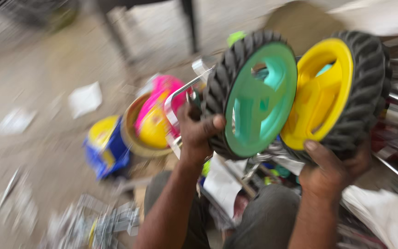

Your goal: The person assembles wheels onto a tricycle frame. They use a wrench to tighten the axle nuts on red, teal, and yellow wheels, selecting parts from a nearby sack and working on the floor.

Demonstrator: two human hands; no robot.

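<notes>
- My left hand gripped the green-hubbed wheel at its 8 o'clock edge, thumb curled over the black tread.
- My right hand cupped the yellow-hubbed wheel from 6 o'clock, thumb on the tyre.
- Wheels sat side by side, green at 9 o'clock of yellow, rims touching or nearly so; blur hid which.
- A chrome tube ran just behind my left hand.
- A basket of pink and yellow parts lay on the floor at 9 o'clock.
</notes>
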